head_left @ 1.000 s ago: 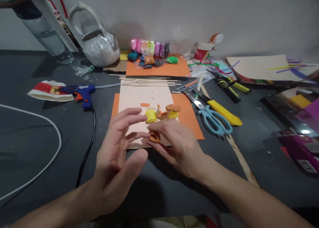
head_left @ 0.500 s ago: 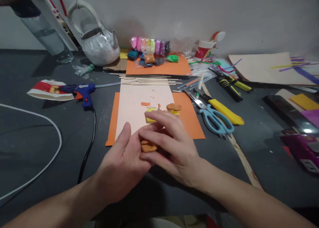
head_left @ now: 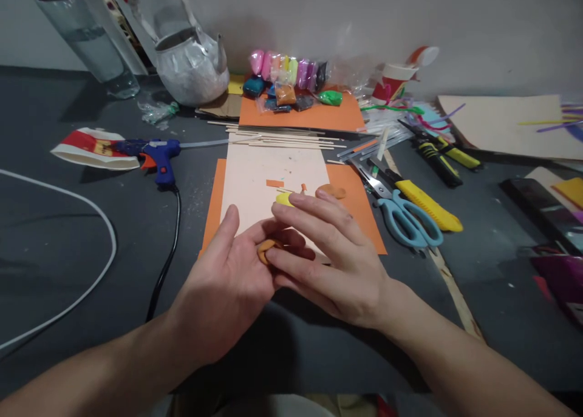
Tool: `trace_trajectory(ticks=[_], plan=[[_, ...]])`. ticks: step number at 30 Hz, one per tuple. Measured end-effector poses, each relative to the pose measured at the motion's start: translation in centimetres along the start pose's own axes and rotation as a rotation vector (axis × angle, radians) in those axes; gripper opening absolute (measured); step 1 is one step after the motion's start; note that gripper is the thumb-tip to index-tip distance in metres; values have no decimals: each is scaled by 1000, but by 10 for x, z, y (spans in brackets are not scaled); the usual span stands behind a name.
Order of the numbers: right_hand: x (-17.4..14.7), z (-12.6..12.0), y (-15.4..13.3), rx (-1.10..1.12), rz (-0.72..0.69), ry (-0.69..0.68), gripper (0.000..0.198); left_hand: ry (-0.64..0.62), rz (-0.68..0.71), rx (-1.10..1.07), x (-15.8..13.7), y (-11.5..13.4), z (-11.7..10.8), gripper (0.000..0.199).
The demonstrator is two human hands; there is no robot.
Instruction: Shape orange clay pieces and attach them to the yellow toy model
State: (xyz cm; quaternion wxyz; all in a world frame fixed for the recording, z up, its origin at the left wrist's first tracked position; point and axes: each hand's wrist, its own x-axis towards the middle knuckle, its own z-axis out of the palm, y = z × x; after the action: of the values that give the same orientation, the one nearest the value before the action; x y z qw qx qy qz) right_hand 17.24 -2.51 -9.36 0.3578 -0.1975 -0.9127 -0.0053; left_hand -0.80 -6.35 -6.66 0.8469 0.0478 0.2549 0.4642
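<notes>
An orange-brown piece of modelling clay [head_left: 265, 250] rests on the upturned palm and fingers of my left hand [head_left: 230, 283]. That hand is cupped, its thumb raised apart and its fingers curled around the far side, partly hidden. From the right, my right hand [head_left: 339, 259] presses the clay with its lowest fingers, the other fingers stretched out over the paper. Just beyond the fingertips lie a yellow clay piece [head_left: 284, 199], partly covered, and a second orange-brown clay piece [head_left: 336, 190]. They sit on cream paper [head_left: 248, 189] over an orange sheet [head_left: 359, 213].
A blue glue gun [head_left: 161, 156] lies left, its cord trailing forward. To the right are scissors [head_left: 407, 220], a yellow cutter [head_left: 430, 206] and pliers [head_left: 435, 156]. Wooden sticks [head_left: 291, 139], packets of coloured clay [head_left: 291, 71] and a kettle [head_left: 191, 68] stand farther back.
The view has shifted, so the table items appear slightly higher and to the right. The clay has turned in my left palm, and my right fingers have spread and moved over it.
</notes>
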Motion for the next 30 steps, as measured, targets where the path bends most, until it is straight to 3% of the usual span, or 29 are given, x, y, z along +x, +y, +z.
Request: trace_trajectory(ticks=[11,16,19,22,30], plan=[[6,-7,-3,-34,-83,-115,18,21,29,95,1,-8,-3,43],[3,-2,0,121,-67,-6,13,32,8,66,2,-7,-2,48],[2,-1,1,158,20,27,15,37,-39,80,1,-7,-1,54],[4,-2,0,150,118,-27,14,53,-19,149,-1,-9,-1,54],[9,-4,-8,189,198,-103,9,116,45,332,-5,-13,-6,41]])
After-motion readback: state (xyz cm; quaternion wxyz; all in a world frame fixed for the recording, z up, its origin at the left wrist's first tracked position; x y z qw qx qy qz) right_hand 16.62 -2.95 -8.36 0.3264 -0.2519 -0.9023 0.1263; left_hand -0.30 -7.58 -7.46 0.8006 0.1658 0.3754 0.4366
